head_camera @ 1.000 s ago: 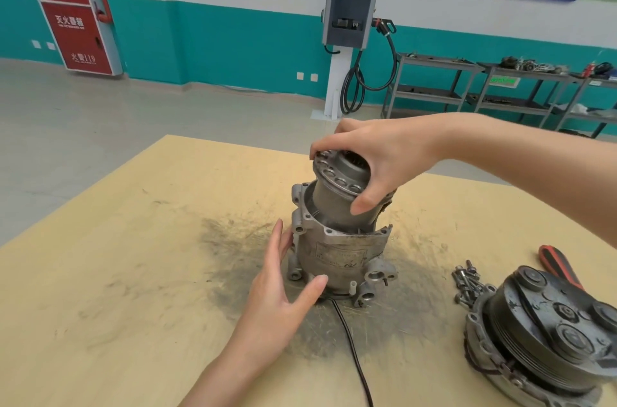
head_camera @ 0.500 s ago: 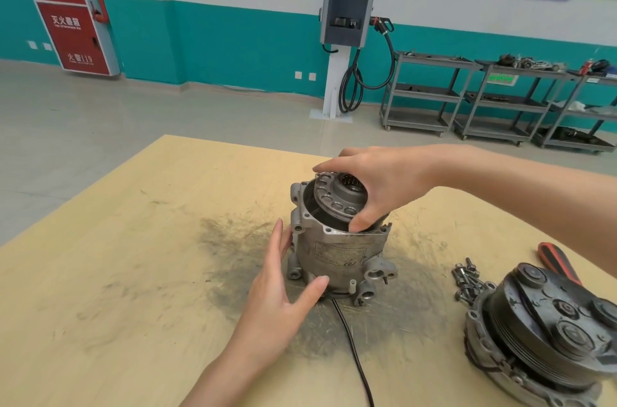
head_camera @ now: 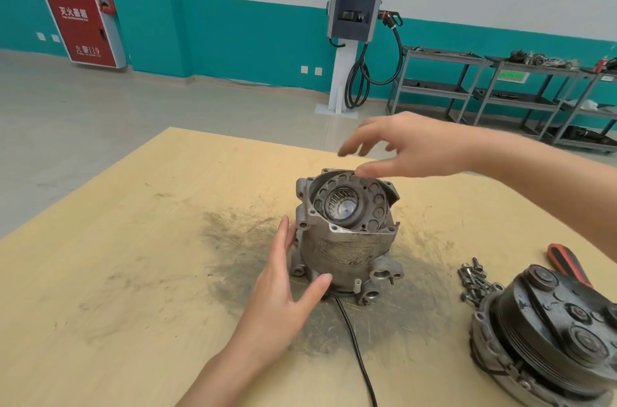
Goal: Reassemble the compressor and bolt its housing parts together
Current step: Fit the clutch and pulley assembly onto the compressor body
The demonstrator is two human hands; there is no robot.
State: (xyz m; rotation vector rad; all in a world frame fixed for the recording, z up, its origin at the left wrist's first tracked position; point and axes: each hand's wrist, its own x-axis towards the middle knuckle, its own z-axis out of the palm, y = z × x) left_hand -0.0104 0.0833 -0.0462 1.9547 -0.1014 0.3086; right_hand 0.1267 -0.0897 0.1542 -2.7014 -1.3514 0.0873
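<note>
Grey cast housing (head_camera: 345, 251), ribbed cylinder insert (head_camera: 347, 209) seated; left hand (head_camera: 283, 293) steadying.

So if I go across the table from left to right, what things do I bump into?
Left hand → metal compressor body → pile of bolts → red-handled tool, with the black pulley part just in front of it.

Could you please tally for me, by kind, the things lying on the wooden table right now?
Compressor housing with cylinder block inside: 1
Pulley end cover: 1
Pile of bolts (too tangled to count singly): 1
Red-and-black handled tool: 1
Black cable: 1
Total: 5
</note>
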